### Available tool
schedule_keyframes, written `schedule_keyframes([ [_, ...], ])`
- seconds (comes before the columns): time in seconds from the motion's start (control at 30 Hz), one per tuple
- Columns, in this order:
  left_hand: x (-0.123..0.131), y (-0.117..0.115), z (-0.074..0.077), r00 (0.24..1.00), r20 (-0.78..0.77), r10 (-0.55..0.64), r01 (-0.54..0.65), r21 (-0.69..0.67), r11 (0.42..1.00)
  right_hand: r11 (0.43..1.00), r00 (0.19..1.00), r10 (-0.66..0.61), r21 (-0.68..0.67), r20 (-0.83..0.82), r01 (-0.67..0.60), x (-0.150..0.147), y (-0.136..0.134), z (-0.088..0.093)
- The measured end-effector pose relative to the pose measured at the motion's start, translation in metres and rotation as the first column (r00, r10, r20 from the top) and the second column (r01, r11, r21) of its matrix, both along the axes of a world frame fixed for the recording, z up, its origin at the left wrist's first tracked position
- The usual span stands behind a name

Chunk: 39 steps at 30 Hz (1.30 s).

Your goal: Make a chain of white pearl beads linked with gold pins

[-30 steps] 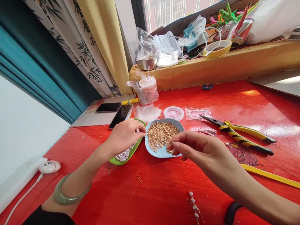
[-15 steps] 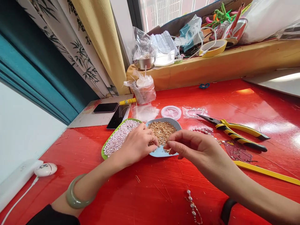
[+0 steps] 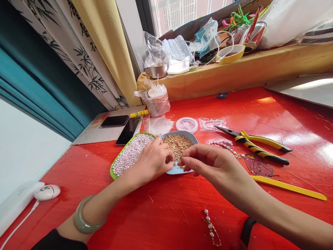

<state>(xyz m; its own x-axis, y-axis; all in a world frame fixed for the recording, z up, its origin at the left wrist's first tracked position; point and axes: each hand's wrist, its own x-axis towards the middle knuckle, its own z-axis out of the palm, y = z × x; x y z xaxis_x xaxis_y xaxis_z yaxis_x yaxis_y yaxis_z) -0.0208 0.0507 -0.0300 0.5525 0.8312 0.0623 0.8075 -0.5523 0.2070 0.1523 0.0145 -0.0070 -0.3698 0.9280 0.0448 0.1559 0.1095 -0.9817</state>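
My left hand (image 3: 156, 156) is closed in a pinch over the inner edges of two bead trays; what its fingertips hold, if anything, is hidden. My right hand (image 3: 206, 161) pinches thumb against forefinger over the blue tray (image 3: 173, 171), and a fine thread or wire seems to show at the fingertips. Gold beads (image 3: 178, 144) fill most of that tray, with a few pale ones near its front. Beside it on the left, a green tray (image 3: 112, 170) holds pinkish pearl beads (image 3: 132, 154). A pearl-and-chain strand (image 3: 210, 225) lies in front of my right forearm.
Long-nose pliers (image 3: 249, 144), a beaded strand (image 3: 226, 145) and a yellow strip (image 3: 288, 187) lie to the right. Behind the trays are a round clear lid (image 3: 186, 124), phones (image 3: 114, 121) and a bagged cup (image 3: 157, 99). Wire bits (image 3: 179, 210) lie in front.
The camera view has shifted slightly, so the scene sits a little further left. Both hands keep nearly the same pinched pose over the trays.
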Motion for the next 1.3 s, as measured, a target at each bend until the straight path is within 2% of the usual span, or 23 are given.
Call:
schedule_keyframes([
  [0.13,0.0,-0.001,0.004,0.998,0.048,0.028,-0.027,-0.034,0.999,1.0,1.0,-0.012,-0.017,-0.024,0.011,0.0,-0.001,0.0],
  [0.23,-0.001,-0.003,0.009,0.952,0.258,0.163,-0.123,-0.164,0.979,1.0,0.998,-0.016,-0.003,-0.059,0.015,0.0,0.0,0.0],
  [0.3,-0.002,-0.005,0.011,0.86,0.434,0.27,-0.129,-0.326,0.936,1.0,0.996,-0.021,-0.002,-0.085,0.021,0.001,0.001,-0.001],
  [0.4,-0.004,-0.006,0.014,0.652,0.639,0.409,-0.003,-0.537,0.844,0.999,0.993,-0.046,-0.009,-0.112,0.045,0.001,0.002,-0.001],
  [0.5,-0.006,-0.006,0.013,0.443,0.733,0.515,0.123,-0.619,0.776,0.998,0.986,-0.055,0.005,-0.156,0.057,0.001,0.003,-0.002],
  [0.57,-0.007,-0.007,0.013,0.359,0.746,0.561,0.181,-0.645,0.742,0.998,0.977,-0.053,0.019,-0.205,0.058,0.001,0.002,-0.002],
  [0.63,-0.007,-0.008,0.013,0.308,0.744,0.593,0.226,-0.663,0.714,0.998,0.967,-0.055,0.024,-0.248,0.063,0.001,0.001,-0.001],
  [0.87,-0.002,-0.016,0.015,0.241,0.713,0.658,0.34,-0.697,0.631,0.998,0.956,-0.056,-0.035,-0.288,0.048,0.0,-0.002,0.005],
  [1.1,-0.004,-0.021,0.01,0.191,0.748,0.636,0.447,-0.643,0.622,0.994,0.98,0.01,-0.103,-0.2,-0.031,0.0,-0.007,0.006],
  [1.3,-0.004,-0.023,0.013,0.168,0.763,0.624,0.494,-0.613,0.616,0.982,0.994,0.053,-0.176,-0.093,-0.069,-0.001,-0.013,0.007],
])
